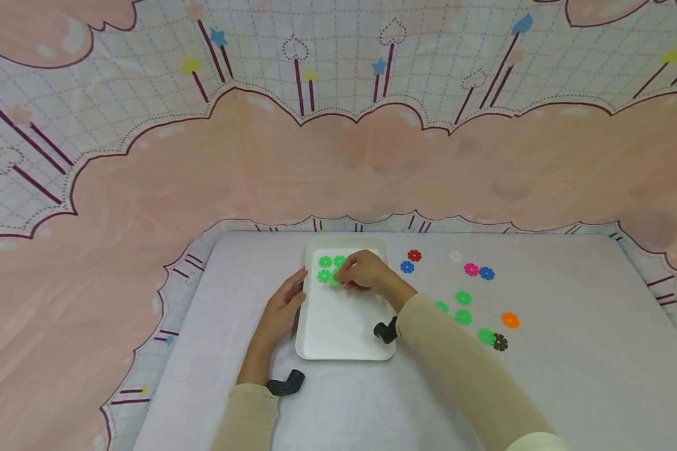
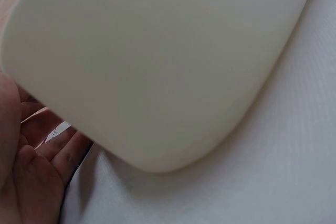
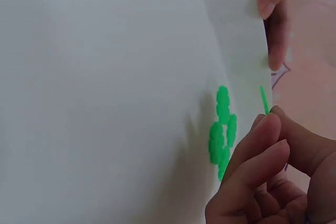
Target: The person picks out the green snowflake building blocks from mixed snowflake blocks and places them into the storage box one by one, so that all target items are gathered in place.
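Note:
My right hand [image 1: 363, 270] is over the far part of a white tray [image 1: 344, 332], pinching a thin green flower-shaped disc [image 3: 264, 99] edge-on between thumb and fingertip. Under and beside it, several more green flower discs [image 1: 324, 262] lie in a close cluster inside the tray, partly covered by the hand. My left hand [image 1: 282, 310] holds the tray's left edge, with thumb and fingers at the rim. In the left wrist view the tray's pale surface [image 2: 157, 77] fills most of the picture and hides part of that hand's fingers [image 2: 58, 145].
Right of the tray on the white table [image 1: 587, 376] lie more green discs [image 1: 463, 298], a red one [image 1: 414, 255], blue ones [image 1: 487, 273], a pink one [image 1: 471, 269], a white one [image 1: 456, 256], an orange one [image 1: 510, 320] and a dark brown one [image 1: 500, 342]. A patterned curtain [image 1: 372, 163] hangs behind.

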A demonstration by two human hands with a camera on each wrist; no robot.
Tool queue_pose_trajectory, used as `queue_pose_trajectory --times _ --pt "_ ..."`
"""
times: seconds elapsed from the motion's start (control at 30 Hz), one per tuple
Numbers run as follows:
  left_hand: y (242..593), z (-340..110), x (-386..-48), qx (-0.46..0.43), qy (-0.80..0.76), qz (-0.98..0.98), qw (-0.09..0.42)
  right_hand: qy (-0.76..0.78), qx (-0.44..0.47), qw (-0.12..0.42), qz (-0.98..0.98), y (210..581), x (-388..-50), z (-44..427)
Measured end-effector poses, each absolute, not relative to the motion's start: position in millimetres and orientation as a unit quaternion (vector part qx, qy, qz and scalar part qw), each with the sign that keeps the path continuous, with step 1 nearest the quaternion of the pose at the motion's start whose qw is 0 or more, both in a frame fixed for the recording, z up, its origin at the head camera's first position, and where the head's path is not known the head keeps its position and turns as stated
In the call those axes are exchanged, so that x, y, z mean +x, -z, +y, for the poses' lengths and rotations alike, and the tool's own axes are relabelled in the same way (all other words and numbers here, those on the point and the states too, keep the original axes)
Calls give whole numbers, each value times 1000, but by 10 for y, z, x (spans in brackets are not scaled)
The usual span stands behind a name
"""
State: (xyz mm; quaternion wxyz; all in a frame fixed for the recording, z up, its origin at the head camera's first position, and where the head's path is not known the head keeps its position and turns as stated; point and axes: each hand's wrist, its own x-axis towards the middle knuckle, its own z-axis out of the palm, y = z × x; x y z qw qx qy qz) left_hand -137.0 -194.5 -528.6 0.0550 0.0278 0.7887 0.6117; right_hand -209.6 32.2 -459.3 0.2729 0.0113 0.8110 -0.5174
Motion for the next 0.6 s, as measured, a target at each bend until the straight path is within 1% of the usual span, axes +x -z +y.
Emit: queue_pose_trajectory --times 0.27,0.6 --pt "5265 -1937 -1363 28 -615 786 55 506 18 263 821 4737 -2080 215" --pt "5272 -1937 -1372 31 -617 785 54 500 39 255 827 4830 -2104 128"
